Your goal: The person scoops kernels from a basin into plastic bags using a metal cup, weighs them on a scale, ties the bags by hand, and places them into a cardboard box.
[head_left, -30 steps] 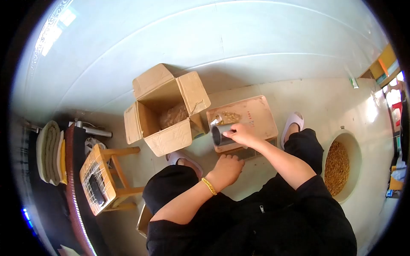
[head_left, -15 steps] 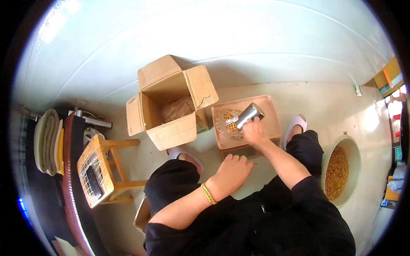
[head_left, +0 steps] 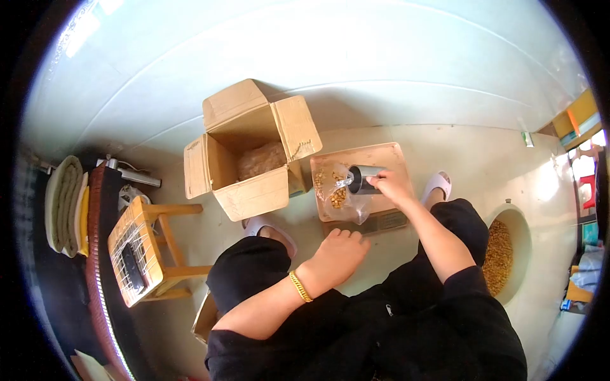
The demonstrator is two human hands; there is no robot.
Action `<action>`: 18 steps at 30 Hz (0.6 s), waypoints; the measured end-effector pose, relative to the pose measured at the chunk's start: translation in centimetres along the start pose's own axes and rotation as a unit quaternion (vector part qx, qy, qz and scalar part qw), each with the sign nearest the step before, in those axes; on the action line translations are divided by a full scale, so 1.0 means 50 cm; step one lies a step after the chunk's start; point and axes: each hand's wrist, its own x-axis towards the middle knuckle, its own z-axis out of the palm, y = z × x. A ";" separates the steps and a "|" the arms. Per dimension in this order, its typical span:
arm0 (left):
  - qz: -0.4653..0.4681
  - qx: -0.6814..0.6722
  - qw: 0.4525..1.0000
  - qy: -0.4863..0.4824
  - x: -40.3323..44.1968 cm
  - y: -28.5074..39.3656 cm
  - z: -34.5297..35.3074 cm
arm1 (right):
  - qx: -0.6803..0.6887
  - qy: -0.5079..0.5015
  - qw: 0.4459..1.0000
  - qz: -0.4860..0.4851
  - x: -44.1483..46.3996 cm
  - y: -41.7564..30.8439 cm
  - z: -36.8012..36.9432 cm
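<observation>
My right hand is closed on a shiny metal mug, which lies tipped on its side with its mouth facing left. At that mouth is a clear plastic bag, spread over the pinkish tray of a scale. Small brown nuts or beans lie in and around the bag; their exact kind is unclear. My left hand, with a gold bracelet on its wrist, hovers below the tray, fingers curled and tips turned away. Whatever those fingers may hold is hidden.
Left of the scale stands an open cardboard box with plastic-wrapped contents. A wooden stool is farther left. At right, a pale green bucket contains more brown pieces. My slippered feet flank the scale, and a white wall rises behind.
The mug has tipped flatter, its mouth now turned left into the bag. The bag has spread toward me over the tray's front edge. My left hand has barely moved.
</observation>
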 end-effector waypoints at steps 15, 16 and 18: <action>0.301 -0.267 0.721 0.563 -0.026 0.227 -0.226 | -0.024 0.002 0.996 -0.080 -0.155 -0.118 -0.088; 0.318 -0.283 0.749 0.508 -0.043 0.205 -0.241 | -0.107 0.026 0.988 -0.110 -0.150 -0.124 -0.082; 0.320 -0.303 0.801 0.406 -0.066 0.159 -0.267 | -0.159 0.045 0.979 -0.116 -0.137 -0.131 -0.068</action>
